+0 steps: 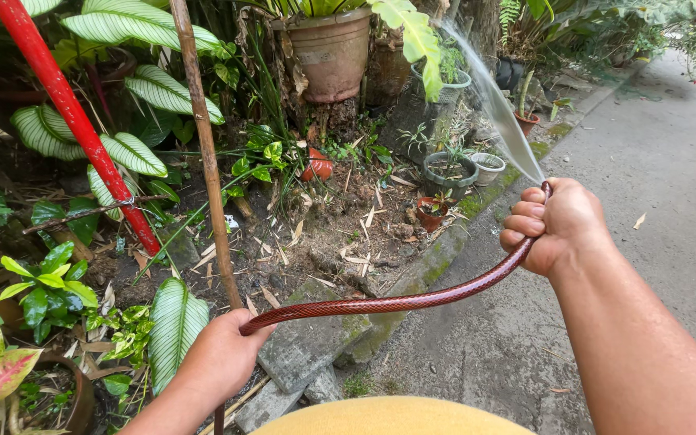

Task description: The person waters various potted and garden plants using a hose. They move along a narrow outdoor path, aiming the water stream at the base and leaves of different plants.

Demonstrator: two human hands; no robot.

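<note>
A dark red garden hose (388, 304) runs in a shallow curve between both hands. My right hand (553, 225) is closed around its end at the right, thumb over the nozzle. A fan of water (493, 101) sprays up and left from that end toward the plants. Lower left, my left hand (221, 354) grips the hose further back, just above the edge of the garden bed. The hose then drops out of sight below that hand.
A large clay pot (330, 52) stands at the top centre. Small pots (449, 171) line the mossy concrete kerb (412, 274). A red pole (74, 121) and a wooden stick (207, 153) lean in the bed. Paved path (654, 161) lies to the right.
</note>
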